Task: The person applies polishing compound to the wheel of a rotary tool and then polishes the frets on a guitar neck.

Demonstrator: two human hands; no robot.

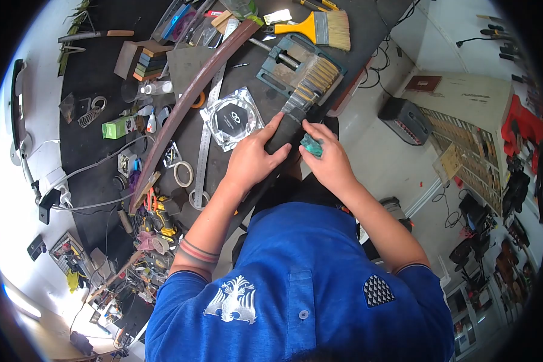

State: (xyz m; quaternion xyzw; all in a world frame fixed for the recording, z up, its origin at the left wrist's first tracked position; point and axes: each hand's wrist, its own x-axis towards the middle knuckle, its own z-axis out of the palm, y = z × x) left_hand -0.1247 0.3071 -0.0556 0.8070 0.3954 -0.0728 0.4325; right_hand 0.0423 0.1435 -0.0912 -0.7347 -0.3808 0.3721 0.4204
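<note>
Green crumpled scrap (312, 145) sits pinched in the right hand (330, 155); the left hand (251, 158) grips a dark piece (286, 132) by the near table (368, 27) edge, beside the vise (268, 73). Open floor (363, 172) lies right.

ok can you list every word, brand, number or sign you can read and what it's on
No word, brand or number is readable.
Silvery packet: white logo and lettering on its dark hexagon, too small to read.
Ruler: markings too small to read.
Green box: any print is too blurred.
Blue shirt: white winged emblem, no readable words.
</note>
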